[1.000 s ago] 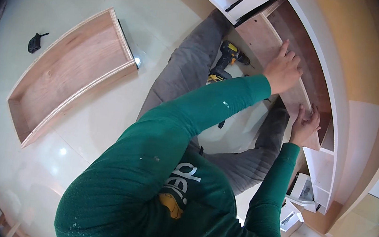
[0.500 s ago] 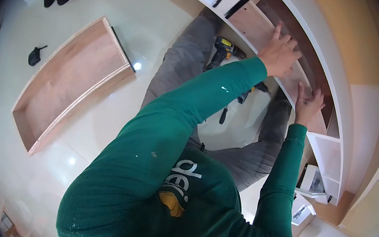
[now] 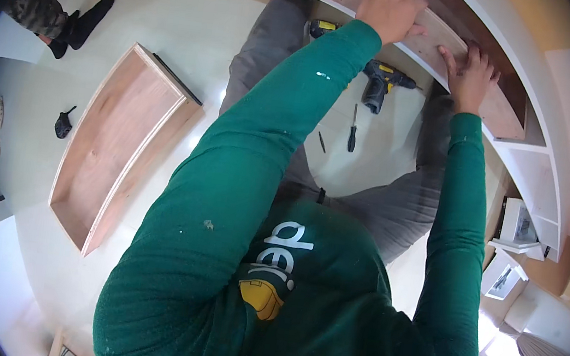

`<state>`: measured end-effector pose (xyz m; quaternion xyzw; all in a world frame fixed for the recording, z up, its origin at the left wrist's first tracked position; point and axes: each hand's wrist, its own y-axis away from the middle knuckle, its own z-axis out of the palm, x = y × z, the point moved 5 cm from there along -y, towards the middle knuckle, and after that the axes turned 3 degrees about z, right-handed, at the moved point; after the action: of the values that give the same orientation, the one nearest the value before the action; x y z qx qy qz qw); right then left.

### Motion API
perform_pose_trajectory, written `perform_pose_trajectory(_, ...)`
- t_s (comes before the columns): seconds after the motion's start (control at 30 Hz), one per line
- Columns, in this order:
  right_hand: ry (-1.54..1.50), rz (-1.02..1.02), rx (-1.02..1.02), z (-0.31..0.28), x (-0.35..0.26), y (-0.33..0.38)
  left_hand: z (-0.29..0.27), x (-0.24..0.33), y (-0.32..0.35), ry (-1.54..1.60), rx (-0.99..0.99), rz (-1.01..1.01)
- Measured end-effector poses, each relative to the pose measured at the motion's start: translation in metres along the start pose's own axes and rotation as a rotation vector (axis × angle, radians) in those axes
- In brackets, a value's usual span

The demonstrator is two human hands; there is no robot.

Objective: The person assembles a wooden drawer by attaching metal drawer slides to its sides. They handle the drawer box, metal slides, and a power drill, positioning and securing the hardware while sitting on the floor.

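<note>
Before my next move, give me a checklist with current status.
1. Left hand on panel: ok, touching it.
2. Right hand on panel: ok, at its edge, to the right of the left hand.
3. Panel fastened: cannot tell, no fixings visible.
4. Tools off floor: not ok, drill and screwdriver lie there.
5. Drawer clear of both hands: ok, well off to the left.
6. Other person's feet clear of panel: ok, upper left.

both drawers (image 3: 435,44) are smooth wood, the floor (image 3: 183,20) glossy, the sweatshirt (image 3: 344,306) matt cloth.
</note>
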<state>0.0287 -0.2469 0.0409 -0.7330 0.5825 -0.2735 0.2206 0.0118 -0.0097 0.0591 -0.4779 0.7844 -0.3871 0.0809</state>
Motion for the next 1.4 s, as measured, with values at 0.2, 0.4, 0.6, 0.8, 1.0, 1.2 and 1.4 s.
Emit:
perform_pose_trajectory(0.2, -0.140, -0.049, 0.091, -0.040, -0.022, 0.007, -0.022, 0.013, 0.018, -0.015, 0.081, -0.033)
perform_pose_trajectory(0.4, -0.460, 0.254, 0.234, -0.052, 0.003, 0.067, 0.003, 0.000, 0.053, 0.180, 0.068, -0.245)
perform_pose_trajectory(0.6, -0.645, 0.610, 0.242, 0.001, 0.050, 0.077, 0.024, -0.043, 0.042, 0.169, 0.099, -0.298)
perform_pose_trajectory(0.8, -0.773, 0.644, 0.223, 0.014, 0.063, 0.072, 0.039, -0.047, 0.041, -0.040, 0.031, -0.304)
perform_pose_trajectory(1.0, -0.953, 0.575, 0.207, 0.007, 0.074, 0.086, 0.034, -0.057, 0.040, 0.001, -0.052, -0.280)
perform_pose_trajectory(1.2, -1.009, 0.496, 0.034, -0.004, 0.082, 0.116, 0.022, -0.054, 0.056, 0.063, -0.057, -0.375)
perform_pose_trajectory(1.4, -1.253, 0.717, -0.118, 0.019, 0.124, 0.165, 0.036, -0.049, 0.090, 0.287, -0.060, -0.667)
